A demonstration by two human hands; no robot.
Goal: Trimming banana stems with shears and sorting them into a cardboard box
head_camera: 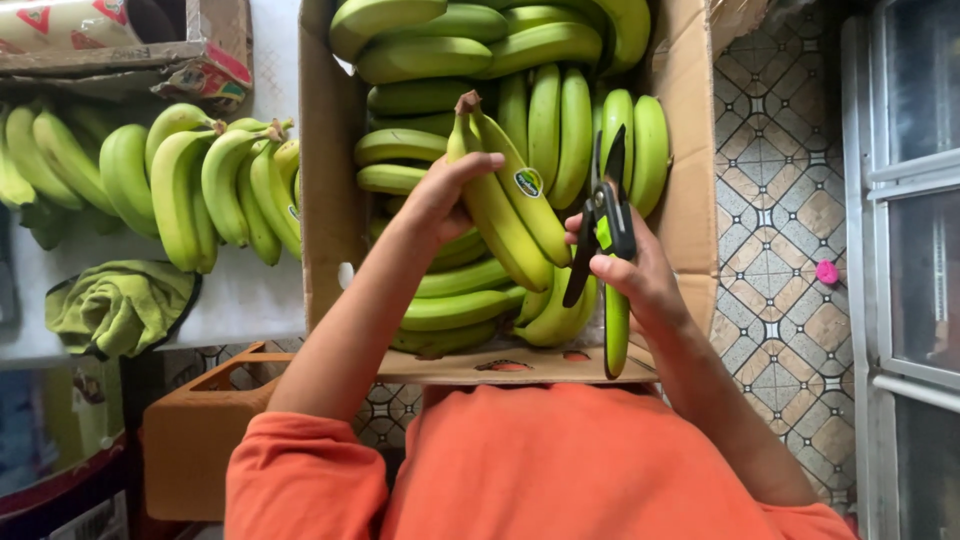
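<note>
A: Your left hand (440, 200) has its grip closed on a small bunch of bananas (505, 205), yellow-green, stems pointing far, one with an oval sticker. You hold it over the open cardboard box (325, 160).

B: And the other one?

A: Your right hand (635, 270) is wrapped round a pair of black shears (603, 225). The blades point far and stand slightly parted, just right of the bunch. A single green banana (617, 325) hangs below that hand, against the near wall of the box; whether your fingers grip it too, I cannot tell.

B: What is in the box?

A: Green bananas in layers, filling it from the near wall to the far edge of the view. The box sits right in front of you, above your orange sleeves.

B: What about the surface to the left?

A: A pale worktop (250, 300) touches the box's left wall. More green bunches (190, 180) lie on it in a row, and a crumpled green cloth (115, 305) rests at its near edge. A second carton (120, 55) sits at the far left corner.

B: And the room?

A: The floor (780, 200) on the right is tiled in a grey and brown pattern, with a small pink object (826, 271) lying on it. A metal-framed glass door (915, 200) stands at the far right. Below the worktop, an orange crate (195, 440) is on the floor.
</note>
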